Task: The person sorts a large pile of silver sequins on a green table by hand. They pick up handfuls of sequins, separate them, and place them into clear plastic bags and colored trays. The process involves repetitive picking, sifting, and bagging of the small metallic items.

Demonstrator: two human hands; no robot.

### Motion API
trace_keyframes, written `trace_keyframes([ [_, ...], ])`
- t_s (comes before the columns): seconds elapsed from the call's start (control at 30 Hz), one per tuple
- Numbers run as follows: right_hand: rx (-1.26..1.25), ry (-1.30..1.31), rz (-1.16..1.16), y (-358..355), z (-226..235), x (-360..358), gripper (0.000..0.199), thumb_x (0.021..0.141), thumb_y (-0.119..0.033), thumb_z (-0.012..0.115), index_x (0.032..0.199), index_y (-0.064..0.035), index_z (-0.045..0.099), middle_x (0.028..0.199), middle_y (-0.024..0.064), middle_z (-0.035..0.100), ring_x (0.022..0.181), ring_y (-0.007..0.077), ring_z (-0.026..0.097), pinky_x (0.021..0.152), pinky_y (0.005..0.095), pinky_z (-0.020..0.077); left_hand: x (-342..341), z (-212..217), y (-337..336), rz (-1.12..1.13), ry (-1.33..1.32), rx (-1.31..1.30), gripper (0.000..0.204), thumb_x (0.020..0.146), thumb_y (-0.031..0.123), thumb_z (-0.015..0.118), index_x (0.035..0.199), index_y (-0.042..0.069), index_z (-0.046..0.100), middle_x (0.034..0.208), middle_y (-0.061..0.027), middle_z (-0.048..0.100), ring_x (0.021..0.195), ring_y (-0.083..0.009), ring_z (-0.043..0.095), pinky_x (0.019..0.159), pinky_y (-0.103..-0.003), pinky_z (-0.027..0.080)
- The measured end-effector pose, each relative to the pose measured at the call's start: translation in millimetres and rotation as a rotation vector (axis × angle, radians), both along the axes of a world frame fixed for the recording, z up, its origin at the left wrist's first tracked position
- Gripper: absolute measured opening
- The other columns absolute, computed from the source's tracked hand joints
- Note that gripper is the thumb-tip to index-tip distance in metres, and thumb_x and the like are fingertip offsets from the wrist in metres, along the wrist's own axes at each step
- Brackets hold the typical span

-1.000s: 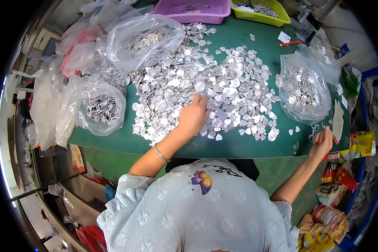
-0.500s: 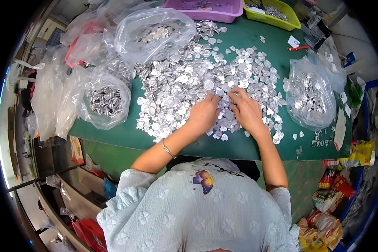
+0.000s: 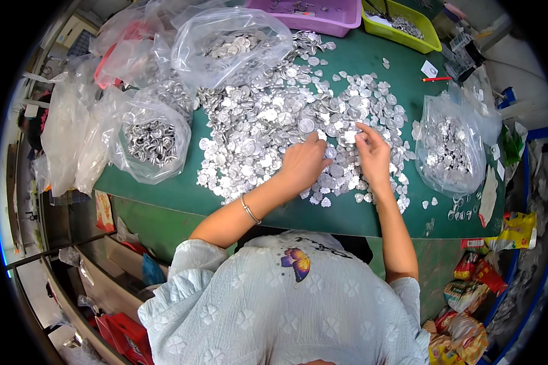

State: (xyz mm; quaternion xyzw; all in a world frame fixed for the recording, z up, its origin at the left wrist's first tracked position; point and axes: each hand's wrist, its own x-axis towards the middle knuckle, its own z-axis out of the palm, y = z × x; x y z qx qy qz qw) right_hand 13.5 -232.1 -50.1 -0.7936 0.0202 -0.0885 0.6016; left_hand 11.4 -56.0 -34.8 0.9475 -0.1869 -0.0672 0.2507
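Note:
A wide heap of small silvery metal pieces, flat and round or scallop-edged like charms, covers the middle of the green table. My left hand rests on the heap, thumb apart from the bent fingers and nothing plainly gripped; a bright piece lies by its fingertips. To its right, my right hand pinches a pale silvery charm between thumb and forefinger, just over the heap. Which face of that charm shows is too small to tell.
Clear plastic bags of metal pieces stand left, behind and right of the heap. At the far edge sit a purple basket and a yellow-green basket. A red pen and several loose rings lie at right.
My right hand has moved a little right, away from the left, and now shows a pale charm in its fingertips. The left hand has shifted slightly right, its thumb farther from the fingers.

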Motion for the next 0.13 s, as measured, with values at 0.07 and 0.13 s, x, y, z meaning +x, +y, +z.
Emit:
trace_keyframes([
  [0.07,0.496,0.31,-0.026,-5,22,-4,0.023,0.088,-0.01,0.057,0.109,-0.0018,0.061,0.077,0.0038,0.061,0.048,0.0055,0.044,0.043,0.0175,0.031,0,-1,1,0.017,0.022,-0.014,0.032,0.075,0.025,0.07,0.099,0.006,0.062,0.093,-0.0108,0.056,0.072,-0.0313,0.062,0.062,-0.041,0.048],
  [0.13,1.088,0.326,0.289,-34,3,-6,0.034,0.09,-0.015,0.055,0.122,-0.0044,0.053,0.087,0.0057,0.061,0.054,0.0045,0.045,0.049,0.0149,0.0341,1,-1,-2,0.032,0.032,-0.045,0.031,0.075,0.025,0.07,0.099,0.007,0.062,0.094,-0.0106,0.057,0.075,-0.0313,0.062,0.065,-0.042,0.048],
])
